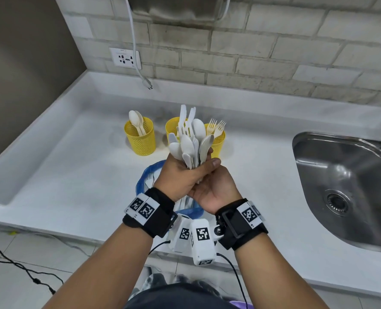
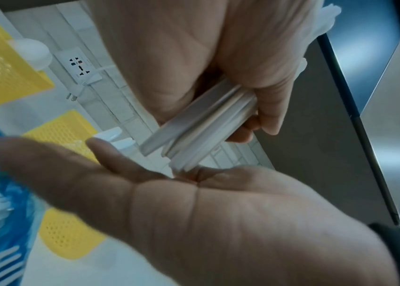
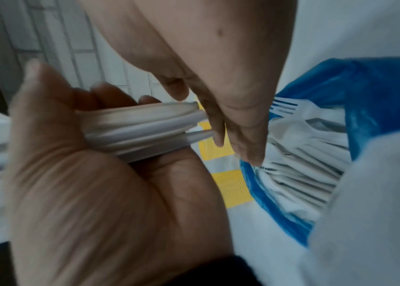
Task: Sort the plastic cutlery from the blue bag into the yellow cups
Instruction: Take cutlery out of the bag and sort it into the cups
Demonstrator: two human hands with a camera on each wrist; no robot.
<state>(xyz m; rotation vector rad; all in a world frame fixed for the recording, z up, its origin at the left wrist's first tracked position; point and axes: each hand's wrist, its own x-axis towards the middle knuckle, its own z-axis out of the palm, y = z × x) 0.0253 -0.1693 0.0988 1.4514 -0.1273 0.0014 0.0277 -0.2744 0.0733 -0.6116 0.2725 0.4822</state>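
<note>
My right hand (image 1: 216,188) grips a bundle of white plastic cutlery (image 1: 191,139) by its handles, spoons and knives fanning upward. My left hand (image 1: 176,175) lies open against it; in the left wrist view its palm (image 2: 194,203) touches the handle ends of the bundle (image 2: 201,123). The blue bag (image 1: 145,177) lies under both hands with more cutlery inside (image 3: 304,154). Three yellow cups stand behind: the left one (image 1: 140,139) holds spoons, the middle one (image 1: 171,128) is mostly hidden, and the right one (image 1: 218,139) holds forks.
A steel sink (image 1: 341,186) is sunk into the white counter (image 1: 73,175) at the right. A wall socket (image 1: 125,59) and a dangling plug (image 1: 148,84) hang behind the cups. Black cables (image 1: 17,264) lie on the floor at the left.
</note>
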